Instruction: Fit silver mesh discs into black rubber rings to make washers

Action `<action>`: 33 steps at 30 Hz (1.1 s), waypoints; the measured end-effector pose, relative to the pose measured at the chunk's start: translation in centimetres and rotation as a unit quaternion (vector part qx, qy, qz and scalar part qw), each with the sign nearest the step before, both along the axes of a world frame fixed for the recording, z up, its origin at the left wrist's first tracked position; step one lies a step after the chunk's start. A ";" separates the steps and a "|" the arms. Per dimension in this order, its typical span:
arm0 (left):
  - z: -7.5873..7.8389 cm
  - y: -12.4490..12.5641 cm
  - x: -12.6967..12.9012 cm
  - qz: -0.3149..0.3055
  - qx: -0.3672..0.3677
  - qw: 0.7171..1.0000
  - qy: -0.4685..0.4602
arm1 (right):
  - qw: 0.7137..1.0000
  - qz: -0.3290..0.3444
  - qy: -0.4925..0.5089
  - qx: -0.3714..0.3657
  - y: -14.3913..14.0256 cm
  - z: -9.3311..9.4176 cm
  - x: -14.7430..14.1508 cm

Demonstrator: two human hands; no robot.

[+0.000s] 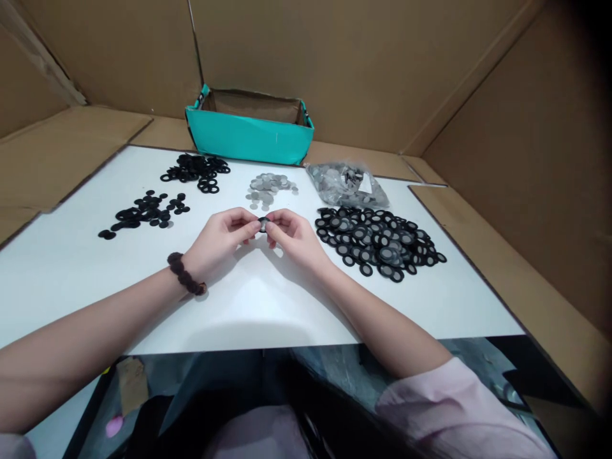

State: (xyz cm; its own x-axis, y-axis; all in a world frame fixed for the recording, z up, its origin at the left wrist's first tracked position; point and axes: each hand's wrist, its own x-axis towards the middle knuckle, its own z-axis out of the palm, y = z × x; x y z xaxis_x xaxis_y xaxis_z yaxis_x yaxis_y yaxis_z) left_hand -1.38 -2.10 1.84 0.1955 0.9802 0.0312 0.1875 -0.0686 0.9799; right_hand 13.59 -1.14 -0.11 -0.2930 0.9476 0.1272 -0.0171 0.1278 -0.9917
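Two bare hands meet over the middle of the white worktop (268, 306). The left hand (217, 239), with a dark beaded bracelet (185, 273) on its wrist, and the right hand (296, 237) pinch one small black ring (262, 223) between them; the fingers (248, 224) of both hands are closed on it at the fingertips, holding it just above the worktop. Whether a mesh disc sits inside the ring cannot be told.

To the right of the fingers, near the right hand, lies a broad heap of black rings with grey mesh centres (377, 242). To the left of the fingers, well apart from them, is a scatter of small black discs (143, 213). Just beyond the fingers lies a small pile of grey mesh discs (268, 188). Beyond and to the left is a pile of open black rings (196, 169); beyond and to the right, a clear plastic bag of grey discs (344, 185), touching the far edge of the large heap. Farthest off, behind the grey pile, stands an open teal box (248, 137) against brown cardboard walls (358, 64).
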 end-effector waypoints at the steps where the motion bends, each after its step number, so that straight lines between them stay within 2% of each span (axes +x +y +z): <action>1: 0.1 0.0 0.0 0.019 0.003 1.000 0.008 | 1.000 -0.001 -0.007 0.000 -0.1 -0.1 -0.1; 5: 0.1 -0.3 0.2 0.056 0.017 0.998 0.020 | 1.000 0.005 -0.019 0.007 -0.3 -0.5 -0.3; 9: 0.1 -0.4 0.1 0.048 0.055 0.996 0.045 | 0.999 0.009 -0.035 0.010 -0.3 -0.5 -0.1; 15: -0.2 -0.1 -0.4 0.032 0.112 0.982 0.149 | 0.995 0.003 -0.093 0.024 -0.3 0.0 0.3; 19: -0.3 -0.2 -0.2 0.008 0.078 0.989 0.128 | 0.996 0.028 -0.090 -0.007 -0.3 0.2 0.7; 25: 0.0 -0.3 0.0 -0.025 0.043 0.994 0.093 | 0.992 0.057 -0.109 0.013 -0.1 0.3 1.4; 33: 0.3 -0.6 0.3 0.016 0.039 0.996 0.076 | 0.991 0.039 -0.096 -0.079 -0.2 1.5 1.1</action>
